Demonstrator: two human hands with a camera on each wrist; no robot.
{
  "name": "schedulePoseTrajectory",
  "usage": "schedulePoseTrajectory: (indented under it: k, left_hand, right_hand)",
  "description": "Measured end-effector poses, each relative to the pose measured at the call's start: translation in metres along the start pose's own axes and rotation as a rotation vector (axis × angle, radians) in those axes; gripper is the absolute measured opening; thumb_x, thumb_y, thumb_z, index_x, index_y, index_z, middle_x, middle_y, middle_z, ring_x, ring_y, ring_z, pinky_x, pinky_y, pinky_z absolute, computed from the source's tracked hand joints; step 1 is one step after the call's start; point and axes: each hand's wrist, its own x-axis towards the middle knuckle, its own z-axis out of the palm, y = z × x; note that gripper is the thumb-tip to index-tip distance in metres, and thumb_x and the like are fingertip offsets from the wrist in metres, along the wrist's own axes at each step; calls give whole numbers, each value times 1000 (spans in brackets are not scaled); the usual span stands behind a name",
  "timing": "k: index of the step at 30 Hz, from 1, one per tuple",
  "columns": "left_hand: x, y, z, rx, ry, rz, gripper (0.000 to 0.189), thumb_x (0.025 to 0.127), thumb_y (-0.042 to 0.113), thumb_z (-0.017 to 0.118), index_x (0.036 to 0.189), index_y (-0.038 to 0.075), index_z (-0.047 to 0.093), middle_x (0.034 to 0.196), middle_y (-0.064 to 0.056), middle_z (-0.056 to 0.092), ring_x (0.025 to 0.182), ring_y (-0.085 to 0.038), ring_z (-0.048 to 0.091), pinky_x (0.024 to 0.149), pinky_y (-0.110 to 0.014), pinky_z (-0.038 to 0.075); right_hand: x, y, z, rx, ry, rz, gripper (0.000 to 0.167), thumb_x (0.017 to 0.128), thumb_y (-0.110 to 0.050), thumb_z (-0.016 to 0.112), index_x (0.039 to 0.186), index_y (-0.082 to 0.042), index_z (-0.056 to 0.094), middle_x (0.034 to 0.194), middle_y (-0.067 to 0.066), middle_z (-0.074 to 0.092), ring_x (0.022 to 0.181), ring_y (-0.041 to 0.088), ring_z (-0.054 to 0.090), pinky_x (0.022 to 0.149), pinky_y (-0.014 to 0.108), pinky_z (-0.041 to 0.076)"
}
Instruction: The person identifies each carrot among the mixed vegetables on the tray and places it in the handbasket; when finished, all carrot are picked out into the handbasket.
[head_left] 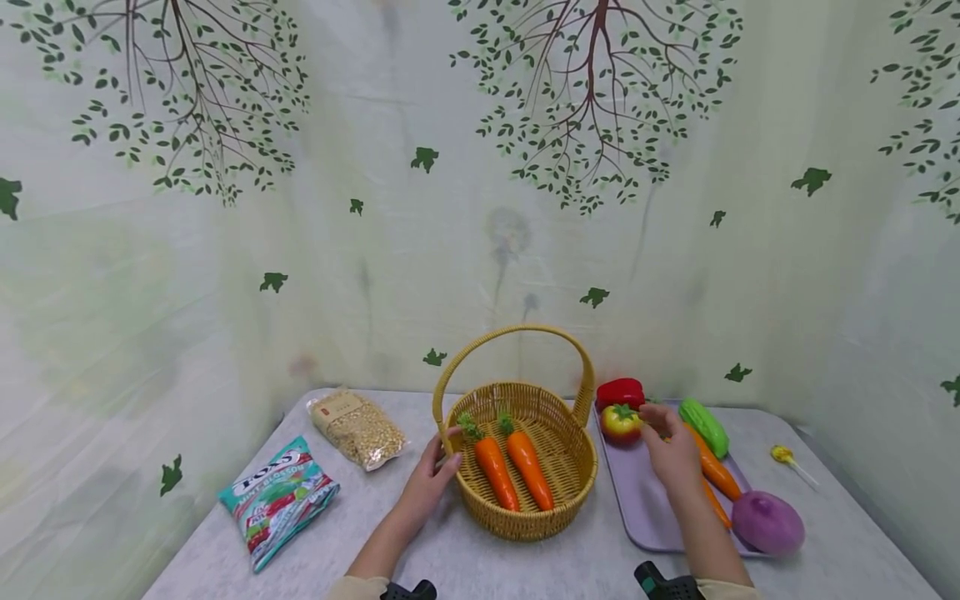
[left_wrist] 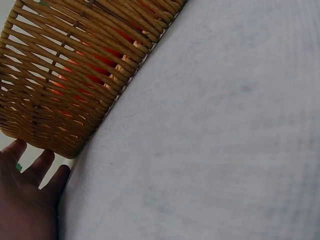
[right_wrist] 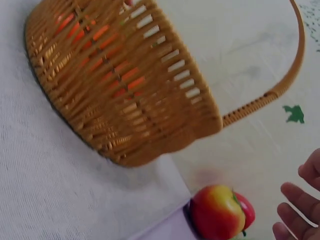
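Note:
A wicker basket (head_left: 525,523) with a tall handle stands mid-table and contains two toy carrots (head_left: 497,473). My left hand (head_left: 429,482) holds its left rim by the handle base; in the left wrist view, fingertips (left_wrist: 46,156) touch its outer wall. My right hand (head_left: 671,446) hovers over the lilac tray (head_left: 645,508) with loosely bent fingers, nothing seen in them. Nearest to it is a red-yellow fruit with a green top (head_left: 621,427), apart from the fingers in the right wrist view. A red bell pepper (head_left: 619,392) lies behind the fruit.
Orange carrots (head_left: 718,471), partly behind my right arm, and a green vegetable (head_left: 705,427) lie on the tray. A purple onion (head_left: 768,522) is at its right corner, a yellow lollipop (head_left: 782,454) farther right. On the left lie a grain bag (head_left: 358,427) and a teal candy bag (head_left: 281,500).

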Motion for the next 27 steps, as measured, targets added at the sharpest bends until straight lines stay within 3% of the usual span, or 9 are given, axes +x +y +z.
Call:
schedulePoseTrajectory:
  k: [4,8,11,14,21,27]
  left_hand:
    - [0,0,0,-5,-3,-10,48,102,31,55,148,24,42,158,-15,40,145,-38,39,112,-53,38]
    - [1,0,1,2,-4,12,47,103,27,55,148,22,43,157,-14,40,145,-39,39,112,-53,38]
    - [1,-1,2,10,2,31,47,103,24,54,148,20,43,157,-14,41,144,-39,41,111,-51,39]
    - [1,-1,3,21,9,32,46,103,25,54,148,20,43,156,-13,42,143,-40,41,110,-51,39]
    - [-1,-2,3,3,5,34,46,103,25,54,148,20,43,156,-14,42,142,-42,42,108,-47,42]
    - [0,-3,2,10,9,37,46,103,25,54,147,19,43,156,-13,42,142,-41,42,107,-45,43]
  right_hand:
    - [3,10,-8,-56,49,20,40,99,-13,48,138,-8,53,142,16,55,128,31,48,97,40,41]
    - [6,16,-15,-58,69,75,47,98,-15,47,145,-10,48,150,17,47,137,36,40,108,54,37]
    - [7,21,-19,-65,49,111,51,99,-17,46,149,-11,43,155,19,40,143,41,32,114,62,30]
    - [7,26,-23,-85,24,115,52,99,-16,45,151,-9,40,157,21,37,144,43,30,115,63,28]
    - [7,33,-29,-161,-68,109,53,100,-16,45,150,-1,36,152,30,36,139,48,35,114,62,30]
    - [13,41,-30,-244,-134,107,56,99,-22,49,149,0,35,150,32,37,134,48,38,114,63,29]
